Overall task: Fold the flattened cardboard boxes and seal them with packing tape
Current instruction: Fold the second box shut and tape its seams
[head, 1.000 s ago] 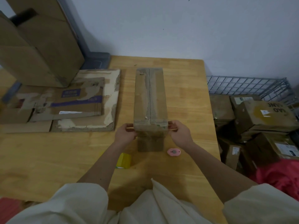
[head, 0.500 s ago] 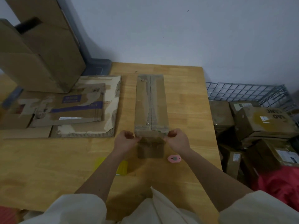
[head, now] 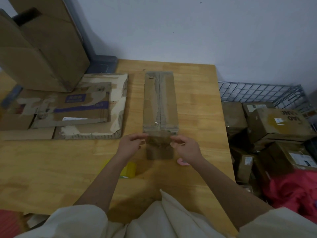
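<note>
Long narrow box lies lengthwise on the counter, both hands, left and right, with curled fingers pinching brown tape across its near end, apparently to seal that flap.

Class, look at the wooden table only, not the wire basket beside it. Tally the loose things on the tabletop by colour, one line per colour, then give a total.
Brown: 3, the long box, the flattened cardboard stack, the big upright box
Yellow: 1, the tape roll
Pink: 1, the small cutter
Total: 5
</note>
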